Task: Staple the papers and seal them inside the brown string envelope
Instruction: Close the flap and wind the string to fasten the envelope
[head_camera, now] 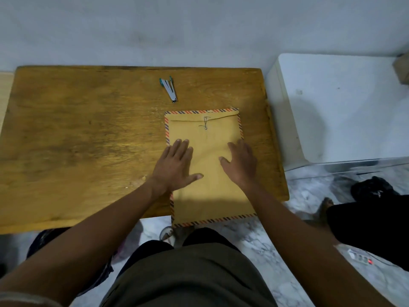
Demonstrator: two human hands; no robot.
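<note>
The brown string envelope [208, 156] with a striped red and blue border lies flat on the wooden table [88, 134], its near end hanging over the front edge. Its flap is folded down and the string runs between the two buttons near the top. My left hand [174, 162] rests flat on the envelope's left edge, fingers spread. Flat on the right part of the envelope lies my right hand [241, 160]. Beyond the envelope, a silver stapler [169, 88] with teal ends sits on the table. No papers are visible.
A white box-like unit [336, 111] stands right of the table. A dark bag [374, 187] and another person's foot [325, 207] lie on the marble floor at right, with a power strip [360, 258] nearby. A wall runs behind the table.
</note>
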